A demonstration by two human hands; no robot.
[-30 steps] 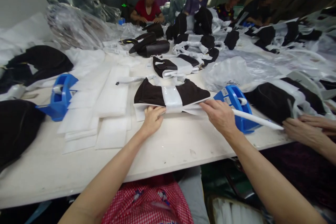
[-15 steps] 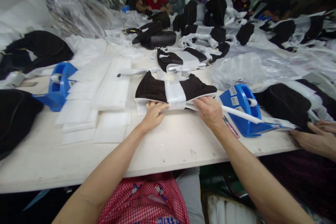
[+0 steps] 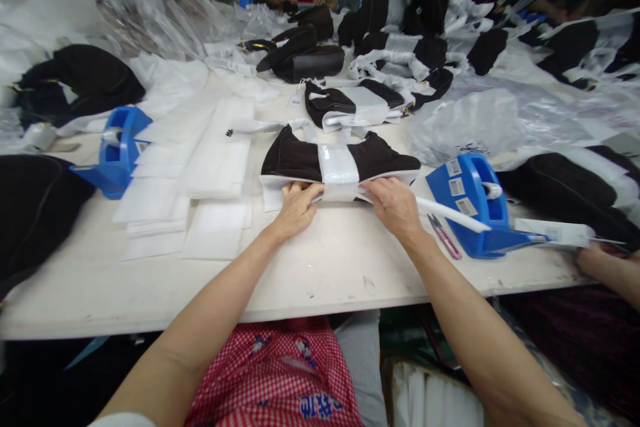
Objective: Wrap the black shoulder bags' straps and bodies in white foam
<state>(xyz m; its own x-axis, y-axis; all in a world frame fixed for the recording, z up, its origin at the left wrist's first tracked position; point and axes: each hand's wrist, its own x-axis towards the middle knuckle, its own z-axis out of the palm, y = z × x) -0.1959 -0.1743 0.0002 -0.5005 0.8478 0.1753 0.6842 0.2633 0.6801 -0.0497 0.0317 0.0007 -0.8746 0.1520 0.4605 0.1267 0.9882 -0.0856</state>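
Note:
In front of me lies a dark brown handbag [image 3: 293, 157] with a white foam band [image 3: 340, 170] around its middle and a white sheet showing along its near edge. My left hand [image 3: 297, 210] is closed on that near edge, just left of the band, with its fingertips tucked under the bag. On the other side of the band, my right hand [image 3: 393, 203] grips the same edge, its fingers curled in and partly hidden. A white wrapped strap [image 3: 453, 213] runs rightward from near my right hand.
Blue tape dispensers [image 3: 465, 197] stand at both sides; pink thread snips [image 3: 444, 237] lie by the right one. White foam sheets [image 3: 215, 220] are stacked at left. Further dark bags [image 3: 350, 103] and clear plastic [image 3: 480, 120] lie beyond. A co-worker's hand [image 3: 605, 267] is at right.
My right hand has slid left along the bag's edge, closer to the band. The left hand stays near its place. At the right, the co-worker's hand has shifted rightward. The whole view has tilted slightly.

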